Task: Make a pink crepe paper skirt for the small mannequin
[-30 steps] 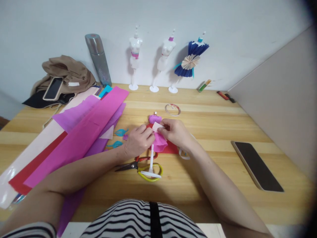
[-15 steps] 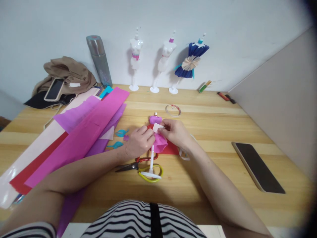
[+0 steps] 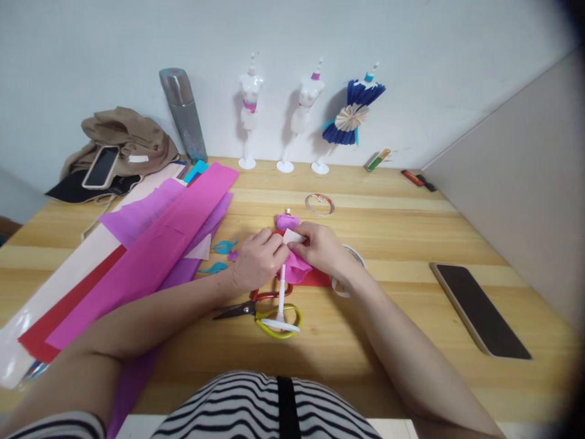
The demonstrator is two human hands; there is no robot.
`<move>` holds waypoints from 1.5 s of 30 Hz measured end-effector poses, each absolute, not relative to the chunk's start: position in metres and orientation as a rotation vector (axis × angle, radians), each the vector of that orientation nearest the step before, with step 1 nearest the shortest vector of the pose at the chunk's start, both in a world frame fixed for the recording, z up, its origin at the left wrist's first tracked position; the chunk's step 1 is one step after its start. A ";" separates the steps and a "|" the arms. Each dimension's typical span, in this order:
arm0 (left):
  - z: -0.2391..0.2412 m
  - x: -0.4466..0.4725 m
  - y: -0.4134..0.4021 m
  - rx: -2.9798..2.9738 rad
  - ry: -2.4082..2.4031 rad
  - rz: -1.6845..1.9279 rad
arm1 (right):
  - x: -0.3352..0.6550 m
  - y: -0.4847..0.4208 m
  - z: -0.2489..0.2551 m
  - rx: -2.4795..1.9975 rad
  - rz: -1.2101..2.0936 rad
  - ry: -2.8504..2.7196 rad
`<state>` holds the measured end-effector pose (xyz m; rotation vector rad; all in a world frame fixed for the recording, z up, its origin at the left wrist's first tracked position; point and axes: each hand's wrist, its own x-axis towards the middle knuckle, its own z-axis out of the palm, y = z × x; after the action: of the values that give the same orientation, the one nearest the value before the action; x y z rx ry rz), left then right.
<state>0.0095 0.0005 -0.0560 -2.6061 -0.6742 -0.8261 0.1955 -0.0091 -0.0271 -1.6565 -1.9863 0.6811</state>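
A mini mannequin lies on the table in a pink crepe-paper dress (image 3: 297, 271), its white stand (image 3: 281, 300) pointing toward me. My left hand (image 3: 260, 259) is closed around its waist, and the fingers hide what they press there. Pinched between the thumb and fingers of my right hand (image 3: 323, 247) is a small pale paper piece (image 3: 292, 236), laid across the front of the dress. Red paper (image 3: 317, 278) lies beneath. Under the stand rest scissors (image 3: 249, 308) with red and yellow handles. Blue paper cut-outs (image 3: 225, 247) are left of my left hand.
Long crepe-paper sheets (image 3: 150, 244) cover the left side. Along the wall stand a thermos (image 3: 183, 116), two white mannequins (image 3: 249, 116) and one in a blue paper dress (image 3: 359, 116). Tape rolls (image 3: 320, 205) lie behind and beside my right hand; a phone (image 3: 479, 311) lies at right.
My right fingers have shifted slightly over the pale paper piece, and the dress's hem has spread a little to the right. My left hand stays nearly in place.
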 end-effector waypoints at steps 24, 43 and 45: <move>-0.057 0.014 0.006 -2.653 -0.858 -0.804 | 0.195 -0.009 -0.026 -1.724 0.730 -1.922; -0.060 0.015 0.006 -2.658 -1.076 -0.882 | 0.191 -0.028 0.004 -1.648 0.476 -2.406; -0.061 0.013 0.006 -2.683 -1.012 -0.865 | 0.196 -0.032 0.013 -1.596 0.543 -2.527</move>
<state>0.0130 0.0059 -0.0610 -2.6830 -1.0118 -0.8649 0.1957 -0.0318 0.0133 -1.5960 -2.5272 0.5425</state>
